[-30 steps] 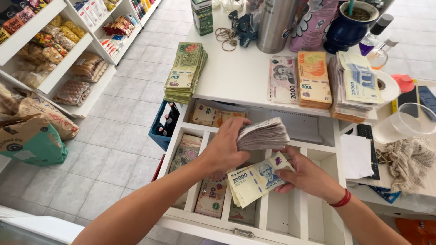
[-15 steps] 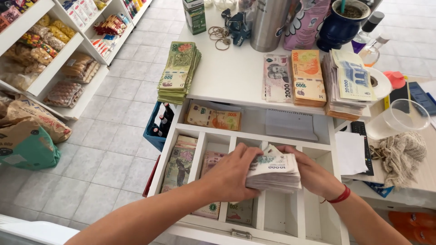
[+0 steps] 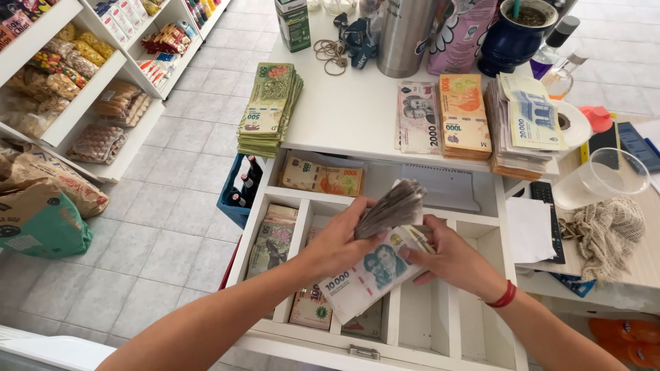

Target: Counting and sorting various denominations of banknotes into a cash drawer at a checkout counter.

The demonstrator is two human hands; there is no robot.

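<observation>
Fingers (image 3: 412, 253) of the right hand (image 3: 450, 260) pinch the near end of a wad of banknotes (image 3: 381, 257), thumb on top of the lowest note, the rest curled beneath. This bottom note lies almost flat, its long axis running from the right fingers down and away to the lower left, its printed face up. Just above it, the upper notes are bent up and back into a fanned grey edge that points up and to the right. Left hand (image 3: 340, 244) clasps the bundle from the opposite side, palm under the notes, fingers wrapped round the folded part. Both forearms come in from the bottom edge, the left from the lower left, the right from the lower right with a red band (image 3: 504, 297) at the wrist.

Directly beneath the fingers sits an open white drawer (image 3: 440, 323) with divided compartments, some holding notes. Beyond the fingers, on the white counter (image 3: 350, 117), lie a green stack (image 3: 269, 106) to the left and further stacks (image 3: 464, 113) to the right, with a steel flask (image 3: 405, 34) farther off.
</observation>
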